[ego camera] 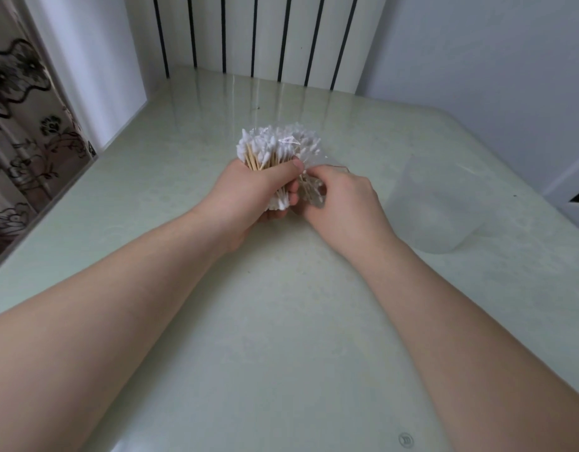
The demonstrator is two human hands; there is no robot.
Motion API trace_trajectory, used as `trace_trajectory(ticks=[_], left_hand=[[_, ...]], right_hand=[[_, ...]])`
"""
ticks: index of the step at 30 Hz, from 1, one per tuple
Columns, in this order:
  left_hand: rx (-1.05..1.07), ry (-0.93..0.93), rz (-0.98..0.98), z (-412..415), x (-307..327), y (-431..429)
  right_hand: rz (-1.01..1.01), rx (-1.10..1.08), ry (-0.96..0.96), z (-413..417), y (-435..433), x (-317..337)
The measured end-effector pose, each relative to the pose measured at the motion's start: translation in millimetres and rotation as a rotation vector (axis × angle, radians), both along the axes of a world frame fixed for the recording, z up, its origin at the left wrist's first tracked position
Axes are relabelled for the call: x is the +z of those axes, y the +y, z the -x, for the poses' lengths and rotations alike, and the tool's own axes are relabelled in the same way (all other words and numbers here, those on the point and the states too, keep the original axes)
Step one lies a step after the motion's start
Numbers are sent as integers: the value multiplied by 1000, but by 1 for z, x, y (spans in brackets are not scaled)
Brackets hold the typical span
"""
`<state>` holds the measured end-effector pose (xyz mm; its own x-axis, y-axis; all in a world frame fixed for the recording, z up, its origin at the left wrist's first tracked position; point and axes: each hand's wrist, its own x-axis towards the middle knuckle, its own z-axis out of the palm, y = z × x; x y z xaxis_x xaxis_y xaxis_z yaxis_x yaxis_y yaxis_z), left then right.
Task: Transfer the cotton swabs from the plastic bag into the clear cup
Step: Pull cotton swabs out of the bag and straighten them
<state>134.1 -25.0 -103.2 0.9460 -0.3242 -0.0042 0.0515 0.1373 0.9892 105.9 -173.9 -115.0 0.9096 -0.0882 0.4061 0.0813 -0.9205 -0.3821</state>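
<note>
My left hand (249, 190) grips a thick bundle of cotton swabs (265, 148) with wooden sticks and white tips, held upright above the middle of the table. A thin clear plastic bag (309, 151) clings to the right side of the bundle. My right hand (340, 197) pinches that bag beside the swabs, its fingers curled into the plastic. The clear cup (438, 207) stands on the table to the right of my right hand, and I see no swabs in it.
The pale green glossy table (281, 321) fills the view. A striped panel (259, 34) stands behind its far edge, a patterned curtain (21, 125) hangs at the left, and a white wall (477, 60) is at the right.
</note>
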Motion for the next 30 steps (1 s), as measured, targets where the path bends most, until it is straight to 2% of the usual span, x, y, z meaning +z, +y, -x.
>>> trace_trajectory(ticks=[4,10,14,18,27,30], left_hand=[[-28,-38,-29,-1,-2,-1],[-92,-140,-70,-2,-7,-1],[-19,-111,-28,-5,-12,-1],[39,-85,3,-4,-12,-2],[67,-88,-12,-6,-14,-2],[79,-83,-16,-5,-14,-1]], right_hand=[[248,-37,61,-3,-4,4],[227,-10,-1,-2,-13,5],[237,62,-96,1,-17,9],[246,24,-190,1,-26,10],[93,61,-236,14,-34,20],[-91,64,-199,22,-38,25]])
